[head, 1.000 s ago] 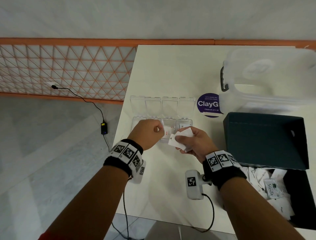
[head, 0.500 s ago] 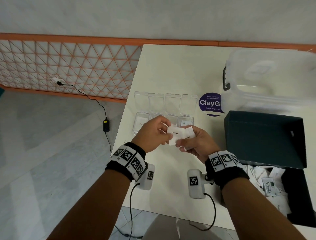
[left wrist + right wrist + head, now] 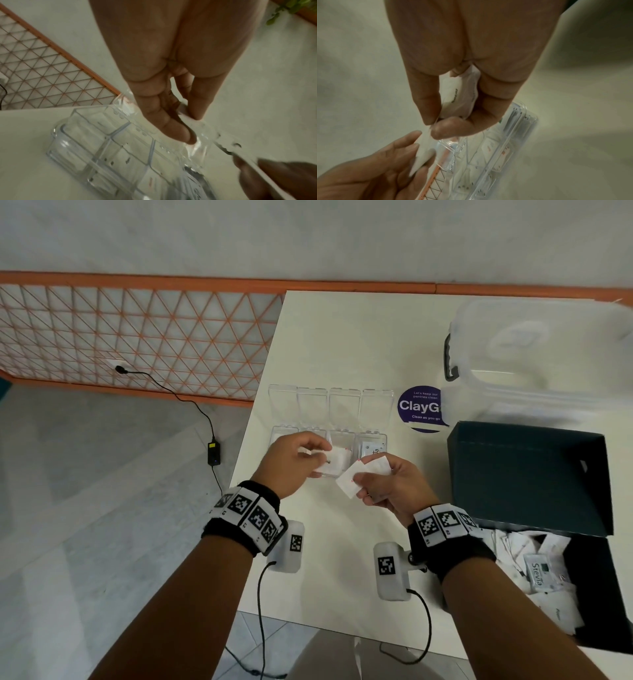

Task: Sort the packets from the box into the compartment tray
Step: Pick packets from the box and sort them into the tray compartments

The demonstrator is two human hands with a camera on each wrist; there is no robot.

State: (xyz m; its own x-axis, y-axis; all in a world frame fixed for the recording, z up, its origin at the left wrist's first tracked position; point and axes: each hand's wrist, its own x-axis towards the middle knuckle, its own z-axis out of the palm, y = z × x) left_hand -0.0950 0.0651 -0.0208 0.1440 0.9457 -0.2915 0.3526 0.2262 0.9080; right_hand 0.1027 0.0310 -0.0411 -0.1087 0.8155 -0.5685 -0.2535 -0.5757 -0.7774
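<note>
White table (image 3: pixel 342 344) against orange lattice wall; one packet (image 3: pixel 330 462) is pinched by left hand (image 3: pixel 291 463) over compartment tray (image 3: pixel 373 440) for dropping; spare packets (image 3: pixel 363 477) are gripped by right hand (image 3: pixel 390 484); box (image 3: pixel 527 474) at right.

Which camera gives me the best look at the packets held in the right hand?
Right wrist: the packets fill the frame centre, pinched by the right hand, print partly legible. Head view shows them small and white. Left wrist catches only a blurred edge at lower right.
</note>
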